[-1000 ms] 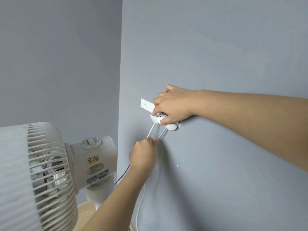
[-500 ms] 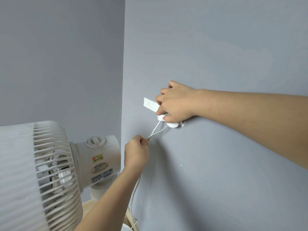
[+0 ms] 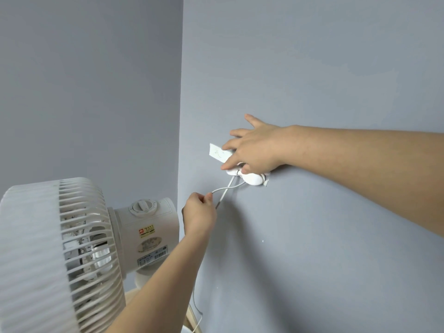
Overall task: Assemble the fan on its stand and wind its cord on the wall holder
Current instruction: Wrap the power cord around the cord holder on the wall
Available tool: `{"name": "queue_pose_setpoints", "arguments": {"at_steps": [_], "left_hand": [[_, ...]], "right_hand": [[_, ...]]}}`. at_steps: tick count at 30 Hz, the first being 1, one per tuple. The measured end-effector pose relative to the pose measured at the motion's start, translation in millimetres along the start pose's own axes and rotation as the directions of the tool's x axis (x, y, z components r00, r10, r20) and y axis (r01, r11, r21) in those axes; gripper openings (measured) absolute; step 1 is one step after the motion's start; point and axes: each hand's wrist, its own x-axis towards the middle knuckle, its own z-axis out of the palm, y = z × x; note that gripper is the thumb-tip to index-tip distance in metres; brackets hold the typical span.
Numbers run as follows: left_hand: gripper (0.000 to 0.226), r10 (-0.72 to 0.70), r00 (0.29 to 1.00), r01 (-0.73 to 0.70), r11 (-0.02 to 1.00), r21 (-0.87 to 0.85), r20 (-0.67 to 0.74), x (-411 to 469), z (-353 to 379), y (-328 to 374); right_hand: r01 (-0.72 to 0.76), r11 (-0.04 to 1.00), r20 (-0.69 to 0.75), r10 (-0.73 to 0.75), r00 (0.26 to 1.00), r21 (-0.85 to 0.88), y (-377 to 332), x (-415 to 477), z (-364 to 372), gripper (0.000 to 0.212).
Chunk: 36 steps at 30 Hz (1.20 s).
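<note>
Head view: the white rounded plastic wall holder [image 3: 252, 179] sits on the grey-blue painted wall [image 3: 312, 68], fairly near the wall's left edge at the room corner. A white paper label [image 3: 217, 152] is stuck just above and left of it. The right hand [image 3: 254, 150] lies over the holder with its fingers straight and spread, the index fingertip pressing on the holder's left end. The thumb is mostly hidden.

The thin white cord [image 3: 225, 189] emerges from under that hand as two strands that cross just below the holder. They run down-left into the left hand [image 3: 199, 215], whose thumb and curled fingers pinch them. Below this hand the cord hangs slack down the wall. The cream plastic fan with a ribbed grille [image 3: 60, 248] stands upright at lower left, apart from both hands.

Winding looks to be under way, with few turns on. A hard pull from the left hand could peel the holder off the wall if it is only stuck on. With the right fingers flat rather than gripping, the loops could slip off. A cord drawn taut might also tug the fan.
</note>
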Motion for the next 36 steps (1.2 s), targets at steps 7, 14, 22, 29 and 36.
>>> {"name": "queue_pose_setpoints", "arguments": {"at_steps": [7, 14, 22, 29, 36], "left_hand": [[0.027, 0.030, 0.999, -0.031, 0.999, -0.024, -0.039, 4, -2, 4], [0.024, -0.149, 0.987, 0.159, 0.952, -0.261, 0.055, 27, 8, 22], [0.024, -0.173, 0.973, 0.221, 0.880, -0.421, 0.149, 42, 8, 45], [0.021, -0.141, 0.980, 0.188, 0.883, -0.430, 0.140, 47, 7, 63], [0.015, -0.046, 0.996, 0.076, 0.858, -0.508, 0.072, 30, -1, 72]], "right_hand": [[-0.039, 0.998, -0.016, 0.038, 0.999, -0.039, -2, 2, 4, 0.043], [-0.013, 0.999, 0.000, 0.013, 1.000, -0.038, 3, 6, 7, 0.042], [-0.022, 1.000, 0.007, 0.022, 1.000, 0.001, 5, 13, 9, 0.034], [-0.018, 1.000, -0.012, 0.018, 1.000, 0.020, 7, 12, 10, 0.025], [-0.036, 0.999, -0.004, 0.036, 0.999, 0.000, 7, 15, 12, 0.034]]}}
